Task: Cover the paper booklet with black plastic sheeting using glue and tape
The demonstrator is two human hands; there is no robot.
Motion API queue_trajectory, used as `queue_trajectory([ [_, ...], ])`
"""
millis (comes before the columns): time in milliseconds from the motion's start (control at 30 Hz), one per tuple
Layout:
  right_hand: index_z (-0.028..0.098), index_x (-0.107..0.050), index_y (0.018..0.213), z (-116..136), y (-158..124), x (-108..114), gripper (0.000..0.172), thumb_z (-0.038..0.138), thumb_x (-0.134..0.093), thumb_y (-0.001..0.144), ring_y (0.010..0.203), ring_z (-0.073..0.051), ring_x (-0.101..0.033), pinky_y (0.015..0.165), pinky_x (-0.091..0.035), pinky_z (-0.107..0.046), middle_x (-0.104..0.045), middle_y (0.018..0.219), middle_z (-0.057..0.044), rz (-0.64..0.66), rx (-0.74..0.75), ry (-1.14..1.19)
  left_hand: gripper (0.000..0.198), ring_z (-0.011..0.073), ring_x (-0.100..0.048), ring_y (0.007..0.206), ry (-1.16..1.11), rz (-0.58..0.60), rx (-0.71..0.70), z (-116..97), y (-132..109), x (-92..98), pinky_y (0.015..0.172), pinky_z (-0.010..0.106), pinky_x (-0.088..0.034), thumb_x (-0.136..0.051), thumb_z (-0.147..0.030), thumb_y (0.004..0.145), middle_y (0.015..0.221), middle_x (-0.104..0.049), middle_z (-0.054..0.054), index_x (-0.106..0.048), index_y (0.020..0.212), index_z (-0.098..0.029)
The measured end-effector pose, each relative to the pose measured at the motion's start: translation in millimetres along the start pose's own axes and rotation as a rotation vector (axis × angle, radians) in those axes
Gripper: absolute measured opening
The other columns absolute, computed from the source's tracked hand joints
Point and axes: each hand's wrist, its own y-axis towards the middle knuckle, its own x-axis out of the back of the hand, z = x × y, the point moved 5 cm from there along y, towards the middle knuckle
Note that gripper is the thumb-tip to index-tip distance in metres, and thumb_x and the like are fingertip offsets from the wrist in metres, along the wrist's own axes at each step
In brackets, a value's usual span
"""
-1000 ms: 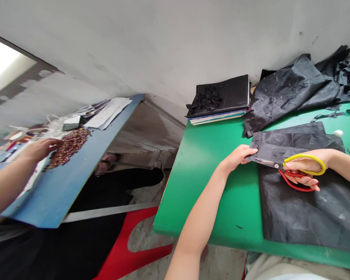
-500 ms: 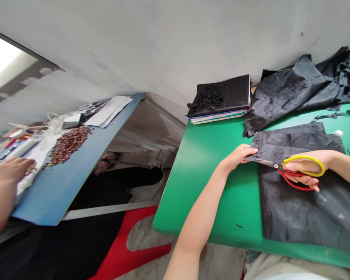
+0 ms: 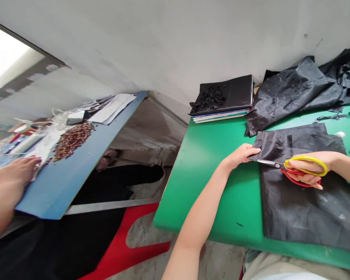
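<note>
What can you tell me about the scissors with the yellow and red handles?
The scissors have one yellow loop handle, one red loop handle and short silvery metal blades. The right hand holds them, fingers through the loops. They lie almost flat, blades pointing left and nearly closed on the edge of the black fabric, which lies on the green table. The left hand pinches that fabric just past the blade tips.

Black cloth (image 3: 297, 206), yellow-and-red scissors (image 3: 301, 171), green table (image 3: 210, 182).
</note>
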Motion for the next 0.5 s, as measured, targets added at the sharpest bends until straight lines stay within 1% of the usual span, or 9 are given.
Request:
queue_trajectory([
  [67,0.018,-0.050,0.071,5,0,-2,0.065,0.080,-0.040,0.087,0.036,-0.006,-0.032,0.034,-0.046,-0.022,-0.037,0.045,0.008,-0.009,0.004,-0.029,0.049,0.0020,-0.023,0.041,0.001,0.001,-0.004,1,1,0.6,0.045,0.023,-0.012,-0.068,-0.057,0.069,0.046,-0.031,-0.009,-0.040,0.056,-0.019],
  [133,0.019,-0.050,0.071,10,0,-5,0.068,0.083,-0.035,0.087,0.036,-0.007,-0.037,0.036,-0.047,-0.023,-0.039,0.045,0.006,-0.010,0.028,-0.061,0.050,0.0019,-0.023,0.041,0.002,0.008,-0.012,1,1,1.2,0.045,0.023,-0.012,-0.067,-0.057,0.069,0.046,-0.031,-0.009,-0.039,0.055,-0.019],
  [200,0.019,-0.049,0.070,13,1,-6,0.069,0.084,-0.032,0.086,0.037,-0.008,-0.038,0.036,-0.047,-0.023,-0.039,0.045,0.005,-0.018,0.044,-0.076,0.051,0.0018,-0.023,0.041,0.003,0.018,-0.020,2,2,1.4,0.045,0.023,-0.012,-0.067,-0.058,0.069,0.046,-0.030,-0.009,-0.038,0.054,-0.019],
  [333,0.019,-0.050,0.070,13,4,-6,0.069,0.084,-0.034,0.086,0.039,-0.008,-0.036,0.035,-0.045,-0.023,-0.038,0.047,0.006,-0.009,0.040,-0.089,0.050,0.0019,-0.022,0.041,0.011,0.026,-0.029,1,3,0.9,0.045,0.023,-0.012,-0.065,-0.058,0.069,0.046,-0.029,-0.009,-0.037,0.055,-0.019],
  [500,0.018,-0.050,0.070,11,7,-6,0.070,0.083,-0.033,0.087,0.039,-0.007,-0.038,0.035,-0.043,-0.022,-0.039,0.049,0.006,0.021,0.101,-0.087,0.051,0.0025,-0.024,0.043,0.038,0.027,-0.032,-3,0,-1.3,0.046,0.023,-0.014,-0.065,-0.059,0.069,0.047,-0.030,-0.009,-0.037,0.055,-0.019],
])
